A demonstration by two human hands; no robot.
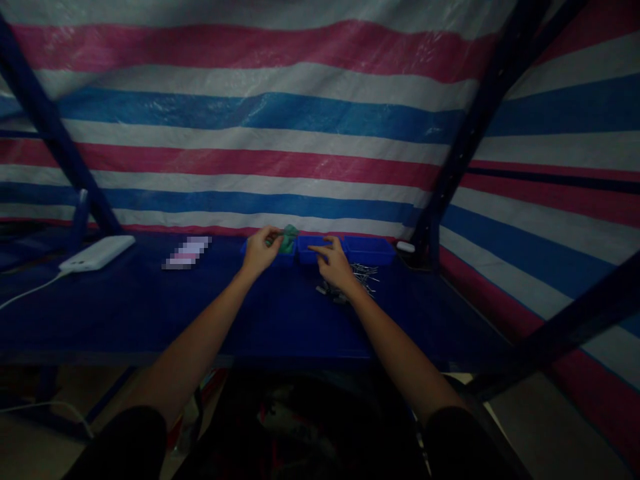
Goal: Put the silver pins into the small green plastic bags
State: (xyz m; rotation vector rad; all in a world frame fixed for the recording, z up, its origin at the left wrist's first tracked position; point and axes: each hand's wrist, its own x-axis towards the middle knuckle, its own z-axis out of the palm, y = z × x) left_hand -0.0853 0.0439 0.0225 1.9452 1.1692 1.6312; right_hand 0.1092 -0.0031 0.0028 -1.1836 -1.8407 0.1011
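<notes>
My left hand (263,248) is closed in a pinch on a crumpled green piece (289,239), thin like cloth or film; its exact kind is unclear. That piece hangs over the left blue bin (287,257), which my hand partly covers. Fingers apart, my right hand (334,262) is over the front of the middle blue bin (306,253), and I see nothing in its grasp. Beneath and beside its wrist lies a loose pile of thin metal pins (366,273), perhaps nails or rivets. Small grey pieces (323,290) lie at the pile's left edge.
A third blue bin (370,249) stands at the right of the row, with a small white object (405,247) beyond it. On the blue table (280,327), a white power bank (99,253) with a cable and a blurred flat panel (187,253) lie left. Striped sheeting (260,160) hangs behind.
</notes>
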